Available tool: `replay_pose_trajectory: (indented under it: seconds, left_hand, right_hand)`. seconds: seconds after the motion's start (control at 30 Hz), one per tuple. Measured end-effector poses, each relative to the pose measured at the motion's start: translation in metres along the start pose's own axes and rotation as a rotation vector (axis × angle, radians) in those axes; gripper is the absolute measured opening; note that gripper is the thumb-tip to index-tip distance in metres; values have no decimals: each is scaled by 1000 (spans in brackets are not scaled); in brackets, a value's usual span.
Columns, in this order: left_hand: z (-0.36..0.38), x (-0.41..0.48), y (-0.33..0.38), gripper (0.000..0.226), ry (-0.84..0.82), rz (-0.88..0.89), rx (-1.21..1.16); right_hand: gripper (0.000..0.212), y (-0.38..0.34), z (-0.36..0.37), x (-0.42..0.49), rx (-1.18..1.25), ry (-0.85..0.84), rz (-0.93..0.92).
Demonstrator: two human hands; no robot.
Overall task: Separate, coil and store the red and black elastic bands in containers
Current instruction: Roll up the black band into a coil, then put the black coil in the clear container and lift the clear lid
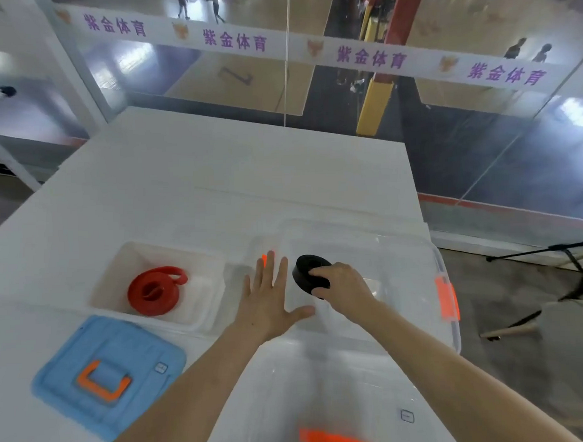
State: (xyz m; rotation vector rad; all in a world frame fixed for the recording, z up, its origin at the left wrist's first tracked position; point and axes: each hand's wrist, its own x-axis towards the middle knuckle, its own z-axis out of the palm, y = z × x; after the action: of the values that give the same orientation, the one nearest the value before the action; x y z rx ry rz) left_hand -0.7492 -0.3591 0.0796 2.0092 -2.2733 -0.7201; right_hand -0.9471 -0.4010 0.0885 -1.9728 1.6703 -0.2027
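Now black band (310, 273) tightly coiled, thick puck, in right hand (340, 280).

White table (216, 177); small white tub (118, 271) at left, blue lid (132, 342) nearer, large clear container (413, 282) at right

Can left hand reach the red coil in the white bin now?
Likely yes: left hand is open and empty, white bin is uncovered, and nothing stands between it and the red coil.

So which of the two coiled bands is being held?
The black band: the right hand grips it at the clear container. The red band lies in the white tub, untouched.
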Motion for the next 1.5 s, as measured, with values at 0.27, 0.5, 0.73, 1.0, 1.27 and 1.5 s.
replay_pose_trajectory:
  seconds: [0.27,0.5,0.73,1.0,1.27,1.5]
  left_hand:
    - [9,8,-6,151,-55,24,84]
    - [13,8,-7,150,-55,5,119]
    - [13,7,-5,157,-58,-21,194]
    - [14,9,-5,157,-73,-22,188]
    - [3,6,3,160,-87,-35,196]
    - [4,-31,11,120,53,74,238]
  right_hand:
    - [24,31,56,58,-336,-161,-190]
    - [28,46,86,80,-478,-231,-234]
    - [47,55,99,88,-526,-322,-262]
    - [78,54,98,90,-498,-380,-262]
    - [43,49,54,58,-342,-259,-209]
    - [35,14,-7,-31,-306,-23,-129]
